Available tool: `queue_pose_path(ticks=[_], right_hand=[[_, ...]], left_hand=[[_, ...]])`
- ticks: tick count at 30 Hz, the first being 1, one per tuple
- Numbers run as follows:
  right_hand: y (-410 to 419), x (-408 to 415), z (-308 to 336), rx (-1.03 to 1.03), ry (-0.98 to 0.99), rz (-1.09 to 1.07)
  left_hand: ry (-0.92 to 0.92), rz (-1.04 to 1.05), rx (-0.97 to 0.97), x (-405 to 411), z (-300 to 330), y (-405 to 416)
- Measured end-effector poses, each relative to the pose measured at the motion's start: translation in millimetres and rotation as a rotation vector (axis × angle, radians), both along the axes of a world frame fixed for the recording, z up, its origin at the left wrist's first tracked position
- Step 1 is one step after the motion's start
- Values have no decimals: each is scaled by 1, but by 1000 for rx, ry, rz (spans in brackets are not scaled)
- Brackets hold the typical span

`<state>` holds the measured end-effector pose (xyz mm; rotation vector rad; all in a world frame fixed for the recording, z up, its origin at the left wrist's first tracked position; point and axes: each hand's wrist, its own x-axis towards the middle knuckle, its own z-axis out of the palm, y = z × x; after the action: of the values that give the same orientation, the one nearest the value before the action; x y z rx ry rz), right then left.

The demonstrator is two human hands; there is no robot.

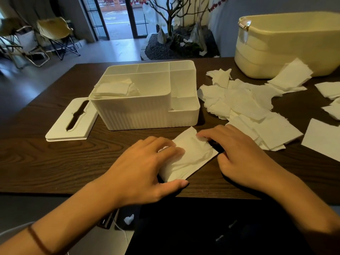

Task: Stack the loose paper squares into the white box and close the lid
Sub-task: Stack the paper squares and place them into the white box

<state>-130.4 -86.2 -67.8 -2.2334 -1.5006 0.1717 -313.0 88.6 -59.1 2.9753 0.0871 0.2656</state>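
Note:
A small stack of white paper squares [191, 157] lies on the dark wooden table near its front edge. My left hand [145, 168] grips the stack's left side, fingers over the top and thumb at the near edge. My right hand [237, 153] touches the stack's far right corner with curled fingers. Behind them stands the white ribbed box [147, 111], open, with paper squares [114, 89] in its large compartment. Its slotted lid [71, 122] lies flat on the table to the left of the box.
A loose pile of paper squares [246, 105] spreads over the table to the right of the box. More squares [329, 89] lie at the far right. A large cream tub [287, 45] stands at the back right. The table's front edge runs just below my hands.

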Motion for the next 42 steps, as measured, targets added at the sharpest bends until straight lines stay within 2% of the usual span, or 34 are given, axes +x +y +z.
queue_pose_path(ticks=[3, 7, 13, 20, 25, 27, 29, 33, 36, 37, 39, 42], right_hand=[[1, 1, -3, 26, 20, -2], [3, 2, -2, 32, 89, 0], [3, -5, -2, 43, 146, 58], [0, -7, -4, 70, 192, 42], [-5, -8, -2, 70, 224, 62], [-5, -6, -2, 70, 292, 63], [-4, -4, 1, 112, 409, 50], [5, 3, 16, 255, 769, 9], [10, 15, 26, 249, 1006, 57], [14, 16, 27, 240, 995, 51], [26, 13, 22, 271, 838, -31], [46, 2, 15, 453, 631, -119]], left_hand=[[42, -26, 69, 0, 2, -10], [-6, -79, 190, -5, -5, -17], [-38, -136, 137, -5, -1, -14], [-53, -139, 219, -7, -8, -18], [-72, -262, 243, -9, -4, -19], [-86, -278, 116, -6, 1, -16], [-88, -210, -88, 0, 8, -10], [-104, 43, -614, 21, 13, 7], [-99, 109, -821, 37, 16, 15], [-95, 127, -849, 41, 16, 18], [-108, 165, -888, 45, 16, 18], [-235, 222, -958, 51, 13, 13]])
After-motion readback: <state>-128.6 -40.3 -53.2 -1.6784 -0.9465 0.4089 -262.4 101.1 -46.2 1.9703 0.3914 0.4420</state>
